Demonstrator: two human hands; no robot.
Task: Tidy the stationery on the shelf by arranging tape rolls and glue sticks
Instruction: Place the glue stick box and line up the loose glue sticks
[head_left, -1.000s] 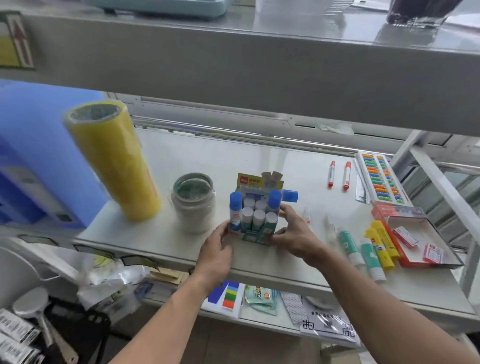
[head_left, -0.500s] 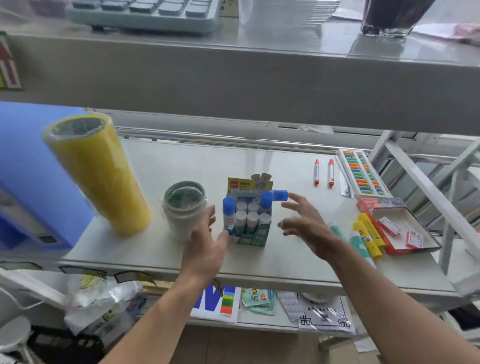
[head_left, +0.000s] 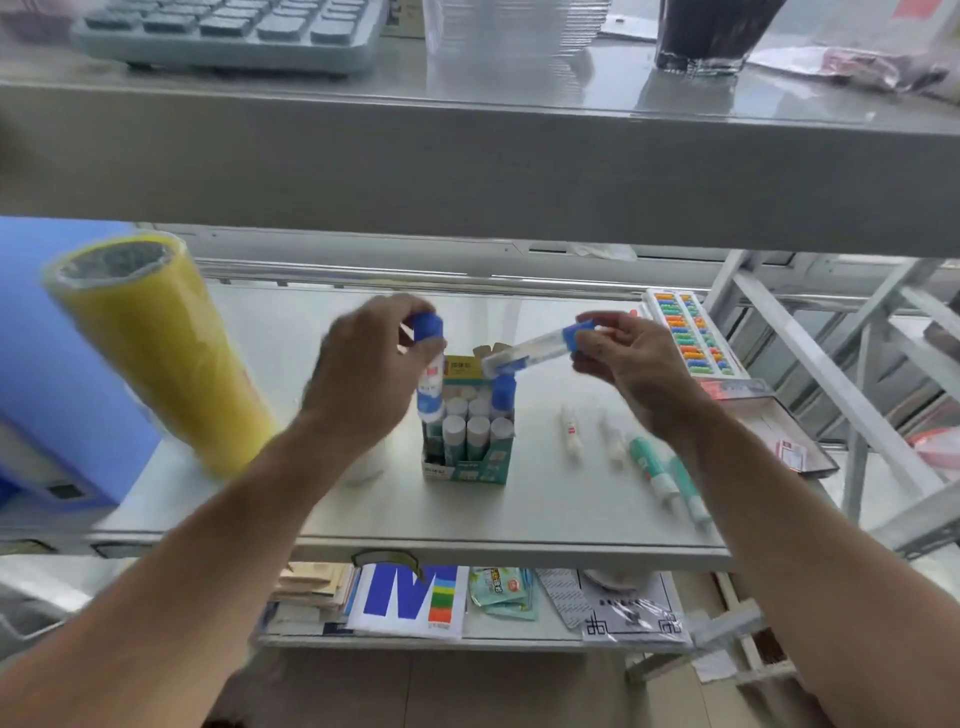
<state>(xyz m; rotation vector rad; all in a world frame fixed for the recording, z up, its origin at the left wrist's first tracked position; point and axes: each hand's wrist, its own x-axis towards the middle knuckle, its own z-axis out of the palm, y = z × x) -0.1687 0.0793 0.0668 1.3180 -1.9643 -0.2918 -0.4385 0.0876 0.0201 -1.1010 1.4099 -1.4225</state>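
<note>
Blue-capped glue stick (head_left: 430, 374) upright, another (head_left: 540, 345) tilted, above boxed sticks (head_left: 467, 436), seemingly blurred.

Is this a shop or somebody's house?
Probably a small stationery shop. Metal shelves hold a display box of glue sticks, a tall wrapped stack of yellow tape rolls and a packaged bead abacus. A keyboard sits on the top shelf, like a counter.
</note>
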